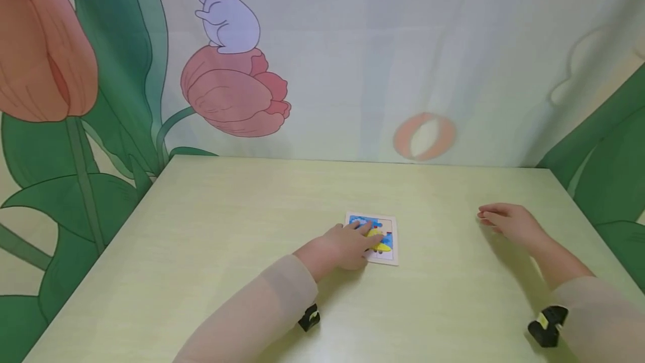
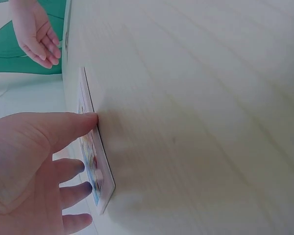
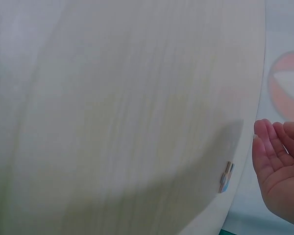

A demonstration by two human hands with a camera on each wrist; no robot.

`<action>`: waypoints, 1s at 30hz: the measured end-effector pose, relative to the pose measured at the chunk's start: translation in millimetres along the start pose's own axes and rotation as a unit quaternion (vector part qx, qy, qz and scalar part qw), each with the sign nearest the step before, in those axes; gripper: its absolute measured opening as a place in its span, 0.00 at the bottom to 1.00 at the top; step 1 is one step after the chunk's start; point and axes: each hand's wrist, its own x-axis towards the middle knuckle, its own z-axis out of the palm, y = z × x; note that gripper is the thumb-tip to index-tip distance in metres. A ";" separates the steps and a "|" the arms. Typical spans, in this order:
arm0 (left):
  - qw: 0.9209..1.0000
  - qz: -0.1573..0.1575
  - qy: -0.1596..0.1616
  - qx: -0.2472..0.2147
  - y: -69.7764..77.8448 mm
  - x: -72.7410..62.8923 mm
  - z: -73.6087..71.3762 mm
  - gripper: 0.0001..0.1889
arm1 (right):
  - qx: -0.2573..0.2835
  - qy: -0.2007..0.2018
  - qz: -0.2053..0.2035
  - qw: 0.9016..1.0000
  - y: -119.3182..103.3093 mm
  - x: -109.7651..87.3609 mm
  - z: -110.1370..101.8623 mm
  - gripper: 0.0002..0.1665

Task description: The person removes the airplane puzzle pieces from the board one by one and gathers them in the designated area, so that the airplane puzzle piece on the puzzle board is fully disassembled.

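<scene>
A small square jigsaw puzzle board [image 1: 388,259] lies flat on the table, with a pale rim, blue pieces and a yellow shape on it. My left hand [image 1: 347,246] is spread over its left part and hides some of the picture. In the left wrist view the thumb [image 2: 73,128] reaches the board's edge, and the other fingers lie over its face. My right hand [image 1: 511,223] hovers at the right, fingers loosely bent and nothing visible in them. A small puzzle piece [image 3: 226,177] lies on the table near this hand in the right wrist view; the head view does not show it.
The pale wooden table [image 1: 227,212] ends at the back against a curtain [image 1: 327,71] printed with tulips and a white animal. Dark wrist cameras [image 1: 548,326] sit below both sleeves.
</scene>
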 end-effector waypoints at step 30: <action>0.999 -0.026 0.010 0.018 -8.4 -6.4 7.6 0.28 | 0.044 -0.051 -0.034 0.997 -29.9 7.5 32.3 0.26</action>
